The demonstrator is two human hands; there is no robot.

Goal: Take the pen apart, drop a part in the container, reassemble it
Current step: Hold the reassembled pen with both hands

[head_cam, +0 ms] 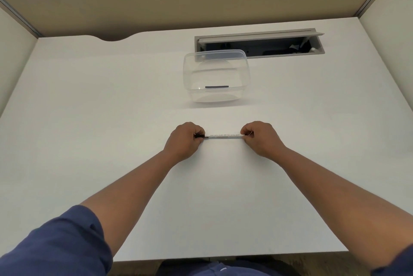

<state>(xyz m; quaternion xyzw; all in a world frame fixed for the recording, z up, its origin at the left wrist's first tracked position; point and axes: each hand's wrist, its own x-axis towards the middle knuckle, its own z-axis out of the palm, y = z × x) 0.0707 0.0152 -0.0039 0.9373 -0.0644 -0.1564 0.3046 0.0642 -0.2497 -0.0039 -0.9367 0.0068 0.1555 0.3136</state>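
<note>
Ok so from my end: 1 pen [224, 136], held horizontal just above white desk [111, 119], btwn both hands. Left hand [183, 139] pinched round dark end, right hand [260, 138] pinched round other end, white barrel showing in middle. 1 clear container [244, 74] further back, well apart from hands, no lid on. Inside it 1 small dark part [216, 87], lying flat near front wall. 1 open cable tray [259, 43] behind container. 2 blue sleeves, I count.
</note>
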